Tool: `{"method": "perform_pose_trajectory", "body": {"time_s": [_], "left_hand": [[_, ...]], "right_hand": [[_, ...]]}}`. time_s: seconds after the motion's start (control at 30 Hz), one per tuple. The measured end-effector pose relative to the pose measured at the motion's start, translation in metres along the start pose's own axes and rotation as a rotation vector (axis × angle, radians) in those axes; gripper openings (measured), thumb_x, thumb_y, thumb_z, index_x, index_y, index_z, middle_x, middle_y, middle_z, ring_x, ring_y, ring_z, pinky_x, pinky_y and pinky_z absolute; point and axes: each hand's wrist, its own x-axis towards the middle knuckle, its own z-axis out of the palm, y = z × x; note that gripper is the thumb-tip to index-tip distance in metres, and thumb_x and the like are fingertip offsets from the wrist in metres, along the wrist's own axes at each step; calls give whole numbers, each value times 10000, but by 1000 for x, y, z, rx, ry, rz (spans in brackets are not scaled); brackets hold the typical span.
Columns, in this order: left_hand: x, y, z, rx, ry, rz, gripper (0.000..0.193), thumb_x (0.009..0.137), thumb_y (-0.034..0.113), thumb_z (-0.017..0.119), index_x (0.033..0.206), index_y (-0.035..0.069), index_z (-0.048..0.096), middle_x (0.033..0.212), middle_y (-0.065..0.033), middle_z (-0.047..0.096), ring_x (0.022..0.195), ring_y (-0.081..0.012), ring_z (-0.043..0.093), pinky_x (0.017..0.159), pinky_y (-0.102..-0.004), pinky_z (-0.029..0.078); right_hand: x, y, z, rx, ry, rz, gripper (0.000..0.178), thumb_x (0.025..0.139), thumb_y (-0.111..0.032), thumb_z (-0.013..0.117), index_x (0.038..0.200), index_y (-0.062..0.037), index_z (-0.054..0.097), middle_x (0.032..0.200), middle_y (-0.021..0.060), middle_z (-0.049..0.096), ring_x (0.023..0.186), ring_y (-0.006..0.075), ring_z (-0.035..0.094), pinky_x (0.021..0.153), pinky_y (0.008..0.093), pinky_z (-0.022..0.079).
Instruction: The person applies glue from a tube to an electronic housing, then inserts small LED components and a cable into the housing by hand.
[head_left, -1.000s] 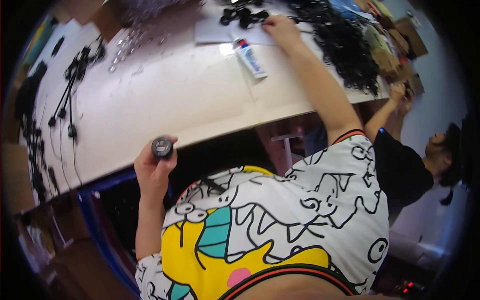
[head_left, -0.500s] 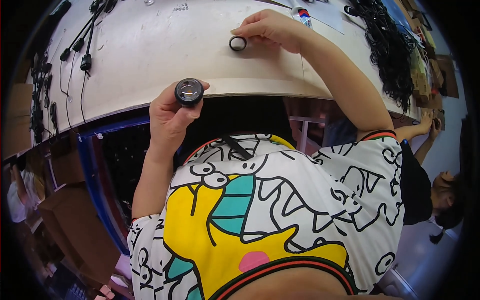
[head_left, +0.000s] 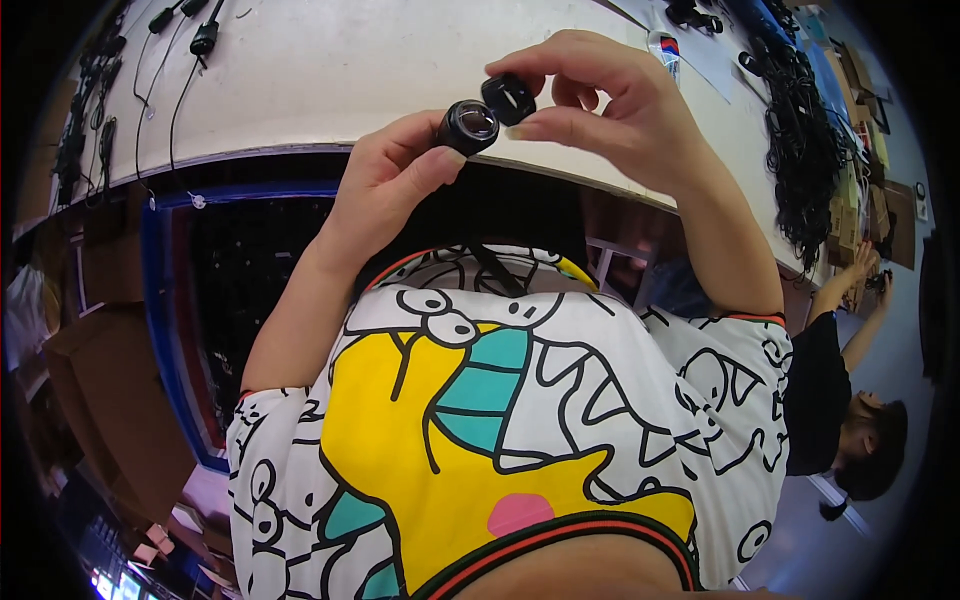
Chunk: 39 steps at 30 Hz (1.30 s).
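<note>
Between the thumb and fingers of my left hand (head_left: pixel 400 170) is a black cylindrical lens (head_left: pixel 469 127), its glass end tilted up and to the right. My right hand (head_left: pixel 610 110) pinches a short black ring (head_left: pixel 509 98) by its edge, thumb below and forefinger above. Ring and lens are side by side over the table's front edge; whether they touch I cannot tell.
The pale tabletop (head_left: pixel 330 80) stretches beyond my hands. Black cables with connectors (head_left: pixel 203 40) lie at the left, a tangled cable heap (head_left: pixel 800 180) at the right. A tube (head_left: pixel 664 52) lies behind my right hand. Another person (head_left: pixel 840 400) is at the far right.
My right hand has brought the ring from over the table toward me, next to the lens. My left hand has moved up and right with the lens, which now tilts toward the ring.
</note>
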Motion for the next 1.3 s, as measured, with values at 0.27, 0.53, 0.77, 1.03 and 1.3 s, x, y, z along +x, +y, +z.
{"method": "perform_pose_trajectory", "body": {"time_s": [0.27,0.53,0.77,1.03,1.3], "left_hand": [[1,5,5,56,19,-35,278,831,170,556,1060,12,545,815,-4,555,718,-66,478,671,-187,411],[-3,11,10,168,43,-102,271,810,182,585,1013,5,560,787,-7,570,704,-68,493,669,-186,414],[-2,13,5,295,-3,-48,262,804,172,589,1002,3,564,810,-16,589,737,-84,519,702,-203,421],[-2,12,4,227,-27,-82,245,816,159,573,1002,0,564,805,-18,583,736,-75,509,701,-203,419],[-2,11,4,284,-22,-61,262,802,181,589,990,-1,564,814,-24,586,730,-77,512,704,-204,423]], "right_hand": [[-1,-5,8,-318,-2,-200,281,703,-190,677,949,-71,613,726,26,558,548,116,469,488,218,385],[-2,-11,10,-475,-42,-100,319,673,-210,698,944,-73,600,729,44,556,560,149,497,510,242,408],[-3,-5,10,-373,-59,-327,342,656,-109,685,982,-72,586,846,67,601,678,207,571,586,266,460],[-4,-7,10,-435,-88,-280,318,671,-152,678,964,-70,585,794,70,588,665,217,561,587,286,450],[-3,-3,14,-471,-28,-292,323,674,-257,673,936,-85,592,761,59,580,668,204,548,608,274,428]]}}
